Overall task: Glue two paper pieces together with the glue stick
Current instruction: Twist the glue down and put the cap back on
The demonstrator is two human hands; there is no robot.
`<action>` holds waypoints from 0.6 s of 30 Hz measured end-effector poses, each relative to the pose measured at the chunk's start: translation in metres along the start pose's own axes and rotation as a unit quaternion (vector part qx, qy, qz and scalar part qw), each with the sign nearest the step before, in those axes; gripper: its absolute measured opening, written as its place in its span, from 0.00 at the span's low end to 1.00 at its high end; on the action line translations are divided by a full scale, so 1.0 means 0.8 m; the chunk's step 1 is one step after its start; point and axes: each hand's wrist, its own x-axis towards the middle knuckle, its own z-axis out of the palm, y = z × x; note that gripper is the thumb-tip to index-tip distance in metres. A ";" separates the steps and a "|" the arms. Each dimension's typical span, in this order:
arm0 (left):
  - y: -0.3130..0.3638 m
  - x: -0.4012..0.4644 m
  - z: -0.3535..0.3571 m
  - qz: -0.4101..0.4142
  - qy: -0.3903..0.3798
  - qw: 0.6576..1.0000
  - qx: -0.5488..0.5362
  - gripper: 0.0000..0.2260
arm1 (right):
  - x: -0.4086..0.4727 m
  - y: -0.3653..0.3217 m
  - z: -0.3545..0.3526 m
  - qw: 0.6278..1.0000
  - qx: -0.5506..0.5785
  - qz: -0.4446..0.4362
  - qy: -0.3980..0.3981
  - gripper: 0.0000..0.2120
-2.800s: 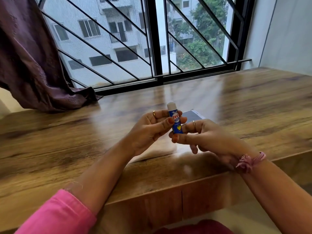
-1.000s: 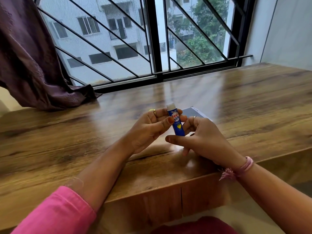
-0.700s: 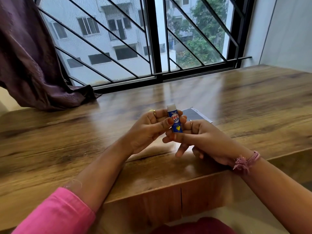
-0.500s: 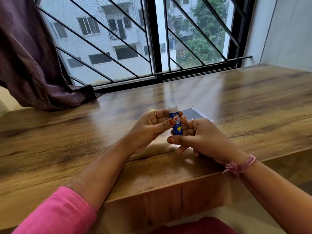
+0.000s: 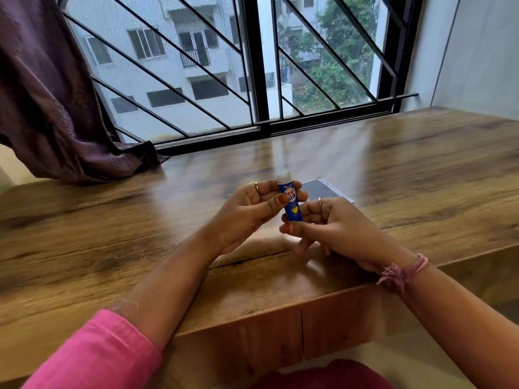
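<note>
A blue glue stick (image 5: 290, 202) with white glue showing at its top stands upright between my two hands above the wooden table (image 5: 112, 237). My left hand (image 5: 247, 214) grips its upper body with thumb and fingers. My right hand (image 5: 334, 228) pinches its base with thumb and forefinger. A dark paper piece (image 5: 323, 189) with a white edge lies flat on the table just behind my right hand, partly hidden by it. I cannot make out a second paper piece.
A barred window (image 5: 252, 66) runs along the table's far edge. A purple curtain (image 5: 50, 102) hangs at the far left and rests on the table. A white wall (image 5: 477, 51) closes the right side. The table's front edge (image 5: 280, 313) is near my arms.
My right hand's fingers have shifted back and forth around the stick's base. The stick has stayed upright in my left hand, and the white glue tip stands slightly higher.
</note>
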 end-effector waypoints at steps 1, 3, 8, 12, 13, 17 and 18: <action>0.000 0.000 0.001 -0.001 -0.002 1.000 0.007 0.13 | 0.000 0.000 0.000 1.000 -0.004 0.006 0.007 0.06; -0.001 0.000 0.003 0.001 0.003 1.000 0.021 0.13 | 0.002 0.002 0.001 0.997 -0.061 0.006 0.036 0.07; -0.003 0.002 0.007 0.017 0.010 0.999 0.029 0.12 | 0.003 0.006 0.010 0.976 -0.181 -0.020 0.122 0.14; -0.002 0.002 0.005 0.016 0.007 1.000 0.014 0.13 | 0.004 0.005 0.011 0.972 -0.202 -0.048 0.108 0.16; -0.002 0.002 0.003 0.015 0.010 1.000 0.010 0.13 | 0.004 0.005 0.010 0.975 -0.191 -0.051 0.098 0.16; -0.004 0.002 0.000 0.010 -0.004 1.000 0.018 0.14 | 0.003 0.002 0.006 0.990 -0.088 -0.051 0.100 0.10; -0.005 0.002 0.001 0.008 -0.006 1.000 0.024 0.15 | 0.004 0.002 0.004 0.992 -0.060 -0.045 0.097 0.08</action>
